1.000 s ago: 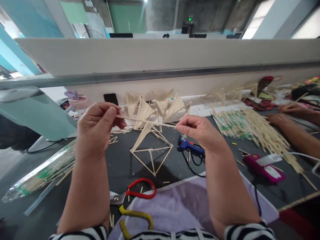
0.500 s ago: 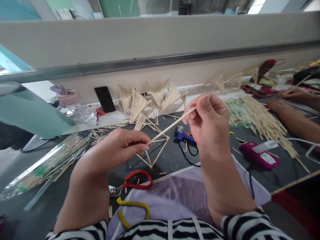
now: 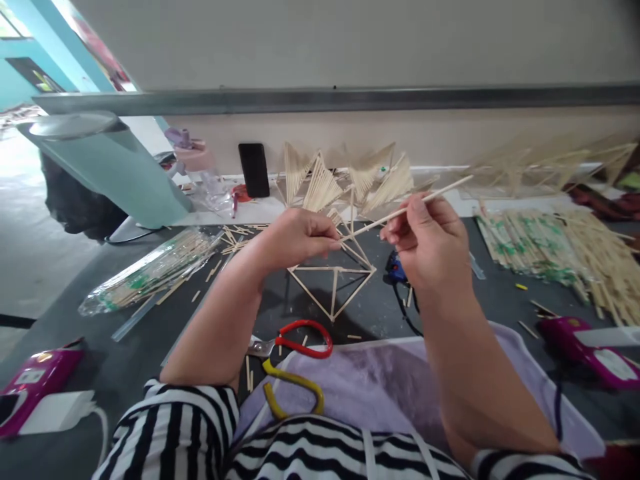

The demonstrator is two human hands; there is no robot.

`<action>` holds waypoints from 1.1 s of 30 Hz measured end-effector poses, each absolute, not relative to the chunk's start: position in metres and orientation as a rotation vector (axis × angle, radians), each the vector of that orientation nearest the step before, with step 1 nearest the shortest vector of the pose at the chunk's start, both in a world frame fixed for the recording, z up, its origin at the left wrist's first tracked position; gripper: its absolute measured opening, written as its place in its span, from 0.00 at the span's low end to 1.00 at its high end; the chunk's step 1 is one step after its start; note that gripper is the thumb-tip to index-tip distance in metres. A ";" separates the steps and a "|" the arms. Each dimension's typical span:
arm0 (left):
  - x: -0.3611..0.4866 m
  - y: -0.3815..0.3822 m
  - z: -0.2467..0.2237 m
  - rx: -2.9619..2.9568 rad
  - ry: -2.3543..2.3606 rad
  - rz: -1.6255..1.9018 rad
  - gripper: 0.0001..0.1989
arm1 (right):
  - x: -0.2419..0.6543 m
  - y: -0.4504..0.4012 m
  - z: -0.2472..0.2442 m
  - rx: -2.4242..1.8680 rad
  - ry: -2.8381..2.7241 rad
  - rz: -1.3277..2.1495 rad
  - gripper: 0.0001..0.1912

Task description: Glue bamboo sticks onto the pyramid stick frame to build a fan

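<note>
A thin wooden stick (image 3: 373, 224) slants up to the right between my two hands. My left hand (image 3: 310, 233) pinches its lower left end between thumb and fingers. Further along, my right hand (image 3: 434, 223) grips the same stick, whose far end sticks out past the fingers. Beneath and behind the hands, a frame of joined sticks (image 3: 333, 270) rests on the dark table (image 3: 280, 300). A blue glue gun (image 3: 395, 267) lies partly hidden behind my right wrist. Scissors with red handles (image 3: 305, 339) lie nearer to me, beside a yellow handle (image 3: 295, 383).
Fan-like stick structures (image 3: 323, 183) stand along the wall near a black phone (image 3: 254, 170). Bagged sticks (image 3: 155, 270) lie left, and a heap of sticks (image 3: 600, 260) lies right. Magenta power strips (image 3: 43, 380) sit at both sides. A pale green container (image 3: 115, 167) leans at left.
My right hand has slid inward along the stick, so its end now extends beyond the fingers. The camera view has turned, shifting the table's contents.
</note>
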State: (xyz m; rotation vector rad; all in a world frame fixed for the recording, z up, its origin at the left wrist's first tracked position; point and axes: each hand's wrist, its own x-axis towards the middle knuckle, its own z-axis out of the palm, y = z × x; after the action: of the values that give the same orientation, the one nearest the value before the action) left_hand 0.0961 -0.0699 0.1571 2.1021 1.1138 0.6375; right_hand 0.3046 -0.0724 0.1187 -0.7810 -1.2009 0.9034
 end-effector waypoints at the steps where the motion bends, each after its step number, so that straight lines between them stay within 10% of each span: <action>1: 0.095 -0.068 0.155 2.109 1.123 0.617 0.07 | 0.305 -0.070 0.117 -0.775 -1.185 0.892 0.09; 17: -0.002 -0.047 0.026 2.264 1.265 0.533 0.09 | 0.288 -0.061 0.074 -1.003 -1.462 0.876 0.08; 33: 0.008 -0.043 0.009 2.425 1.133 0.549 0.11 | 0.280 -0.058 0.057 -1.087 -1.504 0.852 0.08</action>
State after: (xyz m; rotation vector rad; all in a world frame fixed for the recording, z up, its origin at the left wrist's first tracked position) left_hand 0.0077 -0.0429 0.0093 2.4250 1.1328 0.5487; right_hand 0.2799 -0.0578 0.0570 -1.0874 -1.5044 0.8518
